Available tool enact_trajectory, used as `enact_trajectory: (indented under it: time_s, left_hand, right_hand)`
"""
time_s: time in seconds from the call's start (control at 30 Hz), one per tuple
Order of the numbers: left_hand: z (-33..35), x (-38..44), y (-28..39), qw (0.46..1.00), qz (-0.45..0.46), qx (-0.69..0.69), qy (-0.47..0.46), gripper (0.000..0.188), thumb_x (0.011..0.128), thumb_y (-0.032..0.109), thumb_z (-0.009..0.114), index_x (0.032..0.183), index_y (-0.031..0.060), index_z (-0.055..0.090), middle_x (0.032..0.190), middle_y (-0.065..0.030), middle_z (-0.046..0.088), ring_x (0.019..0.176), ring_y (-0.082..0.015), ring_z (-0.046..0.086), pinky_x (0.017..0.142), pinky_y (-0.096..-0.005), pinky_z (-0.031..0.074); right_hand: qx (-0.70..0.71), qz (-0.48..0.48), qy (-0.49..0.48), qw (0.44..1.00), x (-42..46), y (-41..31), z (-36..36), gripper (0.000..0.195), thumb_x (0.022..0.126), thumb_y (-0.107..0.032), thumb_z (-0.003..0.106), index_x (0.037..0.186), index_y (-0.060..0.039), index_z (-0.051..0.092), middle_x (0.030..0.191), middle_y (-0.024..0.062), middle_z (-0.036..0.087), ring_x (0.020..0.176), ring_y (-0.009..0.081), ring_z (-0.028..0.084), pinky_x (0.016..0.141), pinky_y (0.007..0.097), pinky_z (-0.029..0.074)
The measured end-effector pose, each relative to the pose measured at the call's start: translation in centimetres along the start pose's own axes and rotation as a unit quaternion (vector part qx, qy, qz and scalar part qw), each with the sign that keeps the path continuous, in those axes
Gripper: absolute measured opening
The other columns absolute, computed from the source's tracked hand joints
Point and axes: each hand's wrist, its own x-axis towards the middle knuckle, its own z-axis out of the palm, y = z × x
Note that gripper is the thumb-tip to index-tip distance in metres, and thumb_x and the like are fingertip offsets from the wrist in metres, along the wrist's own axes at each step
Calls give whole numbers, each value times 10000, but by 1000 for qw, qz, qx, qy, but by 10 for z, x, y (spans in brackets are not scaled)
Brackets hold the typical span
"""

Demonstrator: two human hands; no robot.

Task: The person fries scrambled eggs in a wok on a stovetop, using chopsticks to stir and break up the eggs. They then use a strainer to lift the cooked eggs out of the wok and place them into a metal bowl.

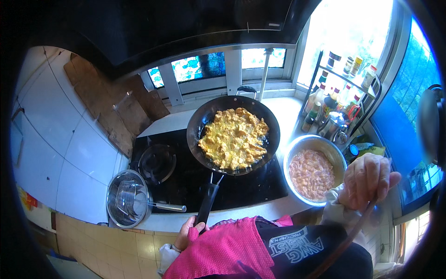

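Observation:
A black wok (192,139) sits on the right side of the glass cooktop, holding golden battered pieces (234,137) in bubbling oil. My left hand (191,232) grips the end of its black handle (208,202), close to my apron. At the right, my right hand (369,181) is raised by the rim of a metal bowl (290,185) of raw, pinkish coated pieces (311,173). The fingers are closed around one end of a long reddish-brown stick (353,232), which slants down across my front. The stick is blurred, and its exact kind cannot be told.
A steel bowl (110,205) with a wire strainer (127,195) stands at the cooktop's (181,190) left corner. Bottles and jars fill a rack (362,85) behind the raw bowl. The dark range hood (195,21) hangs overhead. A blurred round object (430,127) shows at far right.

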Motion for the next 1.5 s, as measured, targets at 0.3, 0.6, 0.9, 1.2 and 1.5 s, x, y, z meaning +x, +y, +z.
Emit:
enact_trajectory:
  time_s: [0.3, 0.6, 0.9, 1.2, 1.5]
  left_hand:
    - [1, 1, -5, 1000, -1, -8, 7, 337, 952, 281, 525, 1134, 7, 448, 893, -105, 603, 822, -186, 605, 801, -321, 523]
    - [1, 1, -8, 1000, -5, -14, 21, 341, 945, 293, 538, 1123, 16, 449, 888, -108, 611, 793, -181, 613, 778, -307, 526]
    - [4, 1, -6, 1000, -4, -1, 24, 339, 949, 291, 531, 1130, 18, 446, 895, -109, 621, 795, -179, 616, 775, -310, 525]
    - [5, -4, -2, 998, -9, 6, 59, 356, 945, 295, 529, 1130, 0, 455, 901, -118, 616, 810, -182, 597, 780, -303, 510]
    - [13, -6, 7, 996, -23, 35, 75, 405, 929, 331, 549, 1156, 11, 448, 909, -111, 610, 832, -191, 597, 783, -324, 520]
  right_hand:
    - [24, 10, 0, 1000, -4, 2, -6, 457, 994, -364, 353, 1105, -17, 629, 892, 143, 569, 764, 251, 698, 709, 405, 592]
    - [35, -14, 42, 998, -9, 14, -9, 456, 998, -373, 348, 1065, -20, 628, 827, 126, 559, 726, 226, 699, 670, 395, 598]
    - [42, -8, 35, 998, -6, 13, -9, 470, 1005, -387, 332, 1023, -30, 637, 794, 111, 560, 657, 215, 684, 616, 360, 598]
    - [132, 155, 339, 919, -7, 61, 23, 493, 1014, -422, 348, 744, -83, 584, 617, 27, 434, 443, 118, 418, 392, 231, 389]
    - [288, 213, 298, 885, -16, 76, 22, 469, 1007, -424, 366, 828, -57, 597, 677, 52, 458, 521, 138, 511, 473, 245, 457]
